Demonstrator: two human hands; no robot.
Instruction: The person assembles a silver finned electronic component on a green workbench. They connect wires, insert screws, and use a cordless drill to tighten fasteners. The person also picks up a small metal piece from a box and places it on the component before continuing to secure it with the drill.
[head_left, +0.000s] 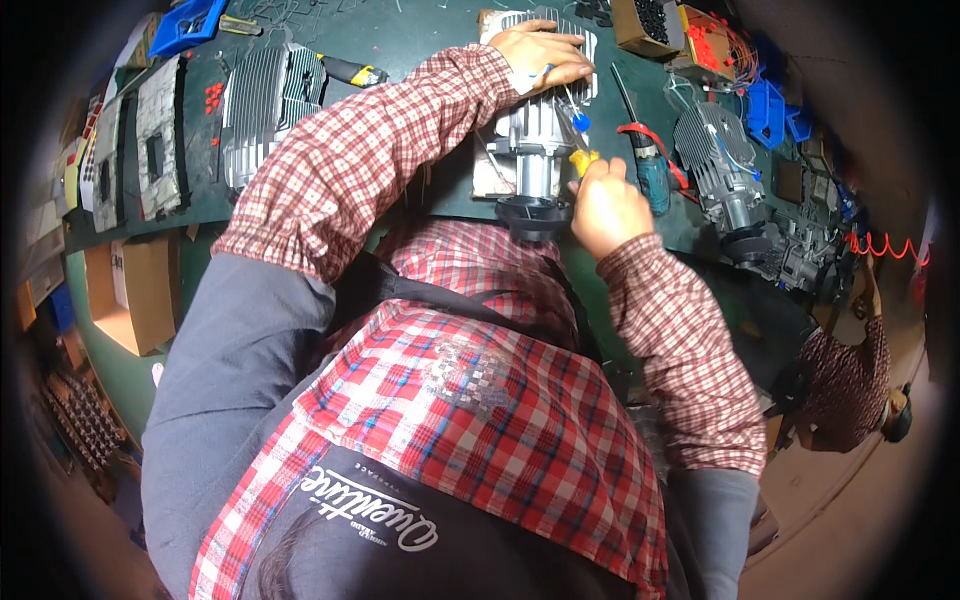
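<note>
A silver metal housing [540, 135] with cooling fins at its far end and a round black part [533, 216] at its near end lies in front of me on the bench. My left hand [543, 57] rests across the finned far end, fingers stretched out. Closed beside the housing's right side, my right hand [610, 207] grips a yellow-handled tool [583, 162]; its working end cannot be made out. Between the hands, a small blue round piece [581, 122] sits by a pale wire at the housing's right edge.
A teal power screwdriver [652, 172] and another finned housing [715, 150] lie to the right. To the left are a finned housing [262, 105] and a yellow-and-black tool [355, 72]. Parts boxes [645, 25] line the back. Another person [845, 375] is at far right.
</note>
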